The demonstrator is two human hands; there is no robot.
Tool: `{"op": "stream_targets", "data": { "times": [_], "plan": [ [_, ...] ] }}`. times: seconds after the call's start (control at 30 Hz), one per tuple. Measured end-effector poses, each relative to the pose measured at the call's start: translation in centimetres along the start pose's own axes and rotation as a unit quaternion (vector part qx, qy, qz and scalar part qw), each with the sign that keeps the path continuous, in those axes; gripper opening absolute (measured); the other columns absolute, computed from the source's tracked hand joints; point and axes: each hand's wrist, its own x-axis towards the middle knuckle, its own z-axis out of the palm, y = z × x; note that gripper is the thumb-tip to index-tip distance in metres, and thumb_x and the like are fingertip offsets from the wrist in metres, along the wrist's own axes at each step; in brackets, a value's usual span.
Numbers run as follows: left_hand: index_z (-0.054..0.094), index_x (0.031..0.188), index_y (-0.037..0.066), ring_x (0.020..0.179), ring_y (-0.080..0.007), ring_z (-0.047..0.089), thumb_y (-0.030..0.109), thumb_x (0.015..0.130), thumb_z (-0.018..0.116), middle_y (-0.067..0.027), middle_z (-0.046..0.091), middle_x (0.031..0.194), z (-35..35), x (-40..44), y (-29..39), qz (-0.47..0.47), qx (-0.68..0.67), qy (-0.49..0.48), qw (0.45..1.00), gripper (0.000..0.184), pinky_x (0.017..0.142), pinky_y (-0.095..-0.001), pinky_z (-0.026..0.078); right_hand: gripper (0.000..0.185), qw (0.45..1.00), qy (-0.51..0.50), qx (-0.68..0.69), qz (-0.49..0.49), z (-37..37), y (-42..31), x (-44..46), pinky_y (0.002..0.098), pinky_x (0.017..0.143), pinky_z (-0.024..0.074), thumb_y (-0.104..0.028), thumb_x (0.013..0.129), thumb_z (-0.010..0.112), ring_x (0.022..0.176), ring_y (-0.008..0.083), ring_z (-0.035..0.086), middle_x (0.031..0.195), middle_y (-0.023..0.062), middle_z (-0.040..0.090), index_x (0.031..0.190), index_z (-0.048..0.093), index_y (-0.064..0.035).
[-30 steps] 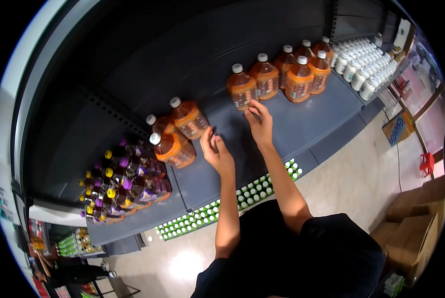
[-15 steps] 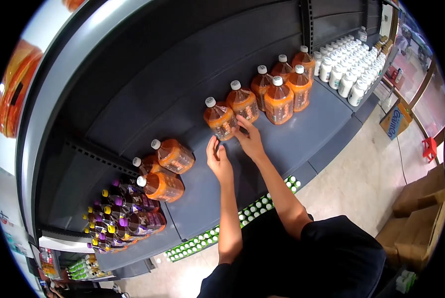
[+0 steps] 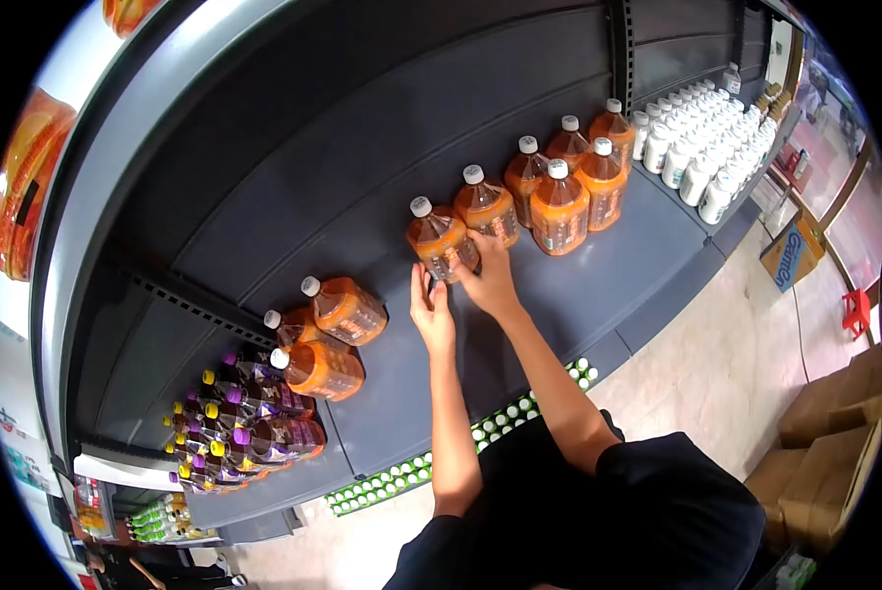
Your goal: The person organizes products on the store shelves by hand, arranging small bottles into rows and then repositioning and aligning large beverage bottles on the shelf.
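A bottle of orange drink (image 3: 439,236) with a white cap stands on the dark grey shelf (image 3: 578,295), between my two hands. My right hand (image 3: 491,279) curves around its right side, fingers and thumb against the label. At its lower left side, my left hand (image 3: 433,313) is pressed with the fingers upright and the thumb near the base. A matching orange bottle (image 3: 488,209) stands close behind on the right, partly covered by my right fingertips. Several more orange bottles (image 3: 561,214) are grouped farther right. To the left, three orange bottles (image 3: 350,310) form another group.
Purple drink bottles (image 3: 283,438) with yellow and purple caps fill the shelf's left end. White bottles (image 3: 697,180) stand in rows at the right. Below the shelf edge are green bottles with white caps (image 3: 392,482). Cardboard boxes (image 3: 824,472) and a red stool (image 3: 856,313) are on the floor.
My hands have closed in on the orange drink bottle, the right fingers now farther round its side and the left fingers against it. The view has shifted slightly.
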Motion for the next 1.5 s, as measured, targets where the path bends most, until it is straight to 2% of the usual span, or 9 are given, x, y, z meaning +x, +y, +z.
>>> {"op": "stream_targets", "data": {
  "times": [0.13,0.23,0.4,0.53,0.63,0.83,1.2,1.33,1.5],
  "plan": [
    [0.035,0.159,-0.005,0.144,-0.0287,0.047,0.007,0.102,0.061,-0.0226,0.047,0.157,-0.3,0.1,0.3,-0.016,0.060,0.000,0.998,0.064,0.117,-0.0383,0.039,0.080,0.956,-0.050,0.249,0.150,-0.9,-1.1,-0.7,0.0412,0.116,0.0380,-0.024,0.091,0.078,0.140,0.0320,0.049,0.144,0.0190,0.056,0.154,0.039,0.0046],
    [0.034,0.160,-0.004,0.136,-0.0253,0.054,0.007,0.101,0.063,-0.0223,0.049,0.156,-0.3,0.9,0.4,-0.015,0.056,-0.032,0.998,0.066,0.113,-0.0353,0.042,0.076,0.979,-0.035,0.170,0.106,-0.6,-1.7,-1.2,0.0441,0.120,0.0348,-0.023,0.091,0.074,0.145,0.0387,0.043,0.149,0.0280,0.048,0.152,0.041,0.0064],
    [0.034,0.160,-0.004,0.128,-0.0202,0.058,0.004,0.101,0.060,-0.0213,0.051,0.155,0.5,0.5,0.2,0.024,0.067,-0.035,0.997,0.065,0.107,-0.0315,0.046,0.057,0.949,-0.074,0.248,0.182,-1.2,-0.5,0.0,0.0394,0.120,0.0346,-0.017,0.095,0.050,0.141,0.0340,0.046,0.150,0.0204,0.048,0.147,0.049,0.0069],
    [0.035,0.160,-0.003,0.126,-0.0204,0.059,0.002,0.101,0.058,-0.0220,0.051,0.154,0.8,0.0,0.9,0.002,0.066,-0.027,0.997,0.063,0.107,-0.0324,0.047,0.056,0.944,-0.066,0.252,0.201,-1.1,-1.1,0.0,0.0381,0.117,0.0371,-0.018,0.096,0.048,0.139,0.0321,0.048,0.150,0.0182,0.048,0.147,0.050,0.0053],
    [0.032,0.160,-0.003,0.139,-0.0255,0.051,-0.001,0.102,0.055,-0.0230,0.044,0.160,0.4,-0.3,0.6,0.013,0.043,-0.041,0.998,0.063,0.114,-0.0355,0.043,0.053,0.955,-0.082,0.211,0.190,-1.7,-1.4,0.1,0.0328,0.113,0.0386,-0.014,0.097,0.050,0.126,0.0242,0.054,0.146,0.0124,0.052,0.148,0.051,0.0004],
    [0.033,0.157,-0.003,0.149,-0.0298,0.042,-0.008,0.101,0.050,-0.0222,0.040,0.161,-1.2,-1.3,0.1,0.005,-0.016,-0.027,0.999,0.059,0.120,-0.0382,0.036,0.046,0.970,-0.107,0.173,0.131,-2.4,-2.2,0.4,0.0352,0.107,0.0460,-0.012,0.094,0.064,0.130,0.0261,0.057,0.140,0.0127,0.059,0.139,0.055,-0.0042],
    [0.038,0.154,-0.004,0.150,-0.0279,0.042,-0.015,0.098,0.042,-0.0214,0.048,0.158,-2.1,-3.8,0.8,0.030,0.038,-0.039,0.998,0.058,0.120,-0.0360,0.033,0.076,0.992,-0.028,0.111,0.054,-2.8,-2.9,-2.5,0.0380,0.090,0.0590,-0.008,0.076,0.090,0.119,0.0267,0.066,0.137,0.0094,0.063,0.144,0.056,-0.0114],
    [0.044,0.151,-0.005,0.141,-0.0360,0.053,-0.007,0.098,0.053,-0.0266,0.056,0.149,-0.9,-4.2,1.2,0.061,0.122,-0.039,0.990,0.054,0.112,-0.0384,0.045,0.087,0.992,-0.047,0.085,0.078,-4.5,-2.5,-2.2,0.0439,0.096,0.0554,-0.002,0.072,0.088,0.120,0.0369,0.065,0.136,0.0165,0.061,0.150,0.051,-0.0112],
    [0.047,0.152,0.001,0.126,-0.0387,0.065,0.000,0.096,0.057,-0.0256,0.058,0.146,-1.4,-6.1,1.8,0.018,0.177,-0.052,0.983,0.057,0.099,-0.0396,0.053,0.064,0.996,-0.023,0.086,-0.005,-4.8,-1.5,-2.9,0.0429,0.095,0.0547,-0.001,0.085,0.071,0.113,0.0380,0.067,0.120,0.0191,0.066,0.146,0.054,-0.0058]
  ]
}}
